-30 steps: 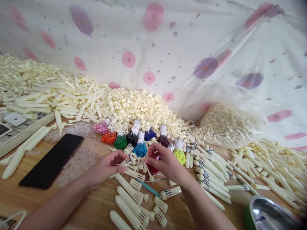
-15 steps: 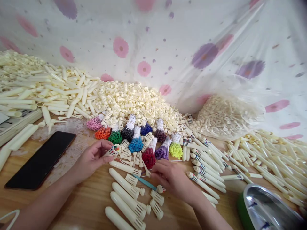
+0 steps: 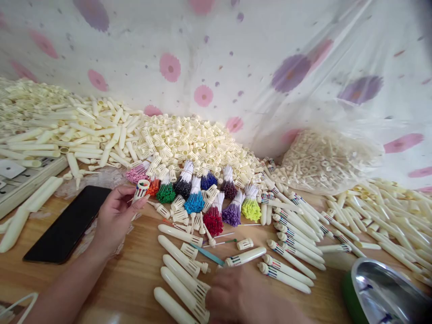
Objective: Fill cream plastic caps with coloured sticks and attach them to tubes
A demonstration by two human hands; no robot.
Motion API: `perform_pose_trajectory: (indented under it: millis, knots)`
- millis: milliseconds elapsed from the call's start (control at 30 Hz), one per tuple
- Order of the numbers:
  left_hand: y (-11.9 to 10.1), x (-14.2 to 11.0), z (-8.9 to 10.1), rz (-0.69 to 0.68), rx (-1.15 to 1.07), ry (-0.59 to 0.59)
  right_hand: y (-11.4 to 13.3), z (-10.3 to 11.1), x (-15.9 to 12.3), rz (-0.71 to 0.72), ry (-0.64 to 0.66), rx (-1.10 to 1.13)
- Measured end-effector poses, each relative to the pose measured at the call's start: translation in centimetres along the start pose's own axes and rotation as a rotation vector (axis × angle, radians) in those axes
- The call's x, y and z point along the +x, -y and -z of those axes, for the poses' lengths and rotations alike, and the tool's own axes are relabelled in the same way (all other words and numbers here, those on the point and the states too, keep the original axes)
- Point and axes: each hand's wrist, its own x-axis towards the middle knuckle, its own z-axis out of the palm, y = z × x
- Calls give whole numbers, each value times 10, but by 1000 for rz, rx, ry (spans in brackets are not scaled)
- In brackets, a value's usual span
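My left hand [image 3: 116, 216], closed with thumb and fingers pinched, holds a cream slotted pen top [image 3: 141, 190] upright beside the orange refill bundle. Coloured pieces show in its slots. My right hand [image 3: 239, 292] is smeared by motion at the front, over the right ends of a row of cream pen barrels [image 3: 184, 274]. Its fingertips are hidden. Just beyond it lie a pen with coloured sliders [image 3: 245, 256], a loose slotted top [image 3: 245, 244] and a flat blue-green strip [image 3: 211, 256]. Rubber-banded refill bundles [image 3: 194, 198] in several colours stand behind.
A heap of slotted tops [image 3: 192, 139] and loose barrels [image 3: 94, 121] fills the back. Pens with coloured sliders [image 3: 293, 229] lie at right, near a metal-lined green container [image 3: 381, 292] and a clear bag of small parts [image 3: 330, 162]. At left lies a black phone [image 3: 67, 225].
My left hand has moved left and up with the slotted top, turning it more upright. My right hand has moved toward the front edge, uncovering a pen and a loose top.
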Motion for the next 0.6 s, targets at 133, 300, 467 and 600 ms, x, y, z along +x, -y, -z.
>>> perform_pose_trajectory:
  millis: [133,300,467,600]
  knots:
    - [-3,-3,-3,-19,18,23,14,-30,-18,73,71,-256]
    - [-2,-8,-5,-35,17,74,0,-49,-23,74,-60,-324]
    - [0,-11,-7,-70,21,115,-23,-41,-17,101,-271,-290]
    - [1,-13,-8,-96,50,169,-31,-22,8,-91,-436,-93]
